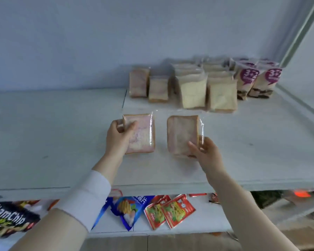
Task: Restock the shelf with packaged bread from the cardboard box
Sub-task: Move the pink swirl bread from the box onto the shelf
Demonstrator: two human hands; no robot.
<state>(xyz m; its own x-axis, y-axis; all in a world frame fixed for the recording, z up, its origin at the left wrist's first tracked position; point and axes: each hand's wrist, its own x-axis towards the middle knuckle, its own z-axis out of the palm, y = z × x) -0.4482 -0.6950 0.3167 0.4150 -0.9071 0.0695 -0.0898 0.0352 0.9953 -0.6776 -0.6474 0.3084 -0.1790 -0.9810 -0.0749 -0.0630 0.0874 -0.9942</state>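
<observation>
Two bread packs in play, one per hand: left hand (119, 135) fingers clamped on the left pack (140, 134), right hand (206, 153) fingers clamped on the right pack (182, 135). Both sit flat at the shelf (62, 134) front, apart from each other. Probably headed for the standing bread rows (192, 87) at the back right. Snack bags (152, 211) sit on the tier below. Cardboard box not in view.

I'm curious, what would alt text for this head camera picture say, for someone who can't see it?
A person's left hand and right hand each hold a clear-wrapped bread pack, left pack and right pack, over a white shelf. More bread packs stand upright at the back right. Snack bags lie on the shelf below.
</observation>
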